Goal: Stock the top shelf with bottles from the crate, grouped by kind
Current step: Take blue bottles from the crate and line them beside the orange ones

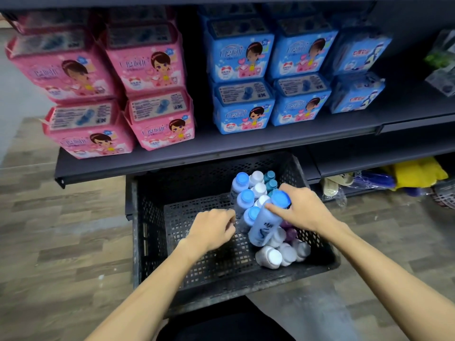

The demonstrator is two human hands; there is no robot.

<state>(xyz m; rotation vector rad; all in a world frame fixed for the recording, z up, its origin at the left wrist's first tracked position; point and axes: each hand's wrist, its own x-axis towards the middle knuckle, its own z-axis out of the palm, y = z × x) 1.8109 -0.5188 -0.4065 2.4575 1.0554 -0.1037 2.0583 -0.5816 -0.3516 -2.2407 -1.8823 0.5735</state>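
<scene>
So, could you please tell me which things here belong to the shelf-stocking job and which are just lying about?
Job: black crate; blue-capped bottles; white-capped bottles; teal-capped bottles; tilted bottle gripped by the right hand.
Lying about: pink packs; blue packs; yellow bag low down.

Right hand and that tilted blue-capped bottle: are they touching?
Touching. The head view shows the right hand wrapped round the tilted blue-capped bottle below its cap.
</scene>
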